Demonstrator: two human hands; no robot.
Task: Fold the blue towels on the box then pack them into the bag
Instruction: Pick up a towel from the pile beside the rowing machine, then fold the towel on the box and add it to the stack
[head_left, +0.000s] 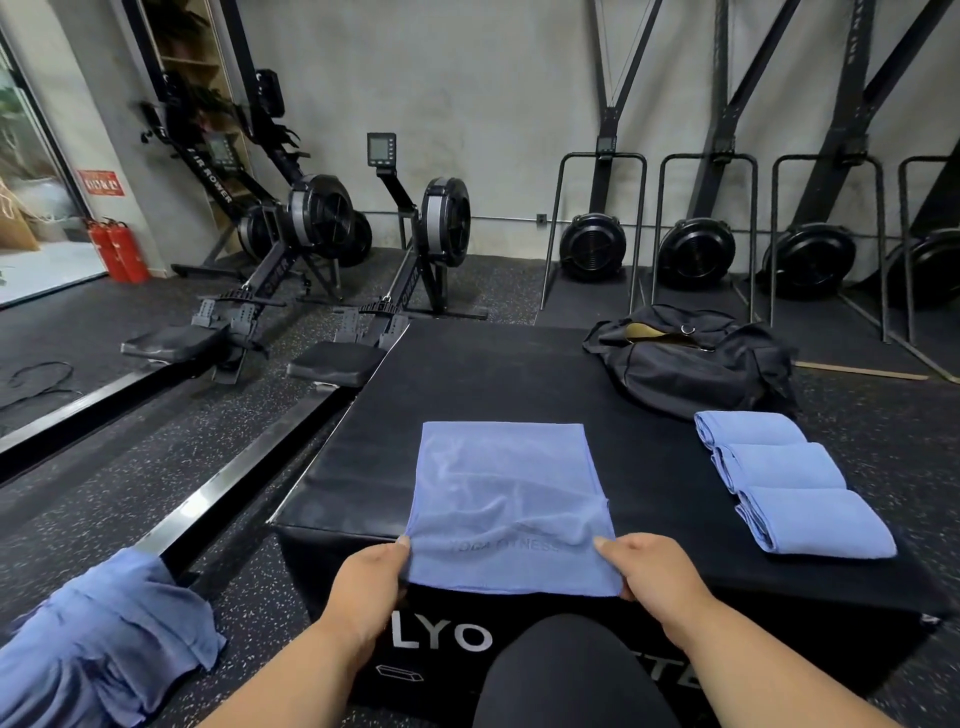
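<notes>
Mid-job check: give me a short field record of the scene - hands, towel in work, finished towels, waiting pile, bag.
left hand: grip on near left corner of the flat blue towel
right hand: grip on its near right corner
surface: black padded box
folded blue towels: three, in a row at right on the box
unfolded blue towel pile: lower left, off the box
black duffel bag: far right corner, open, no towels visible inside

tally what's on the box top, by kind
Folded blue towels: 3
Blue towel being folded, pinched by left hand and right hand: 1
Black bag: 1
Total: 5
</notes>
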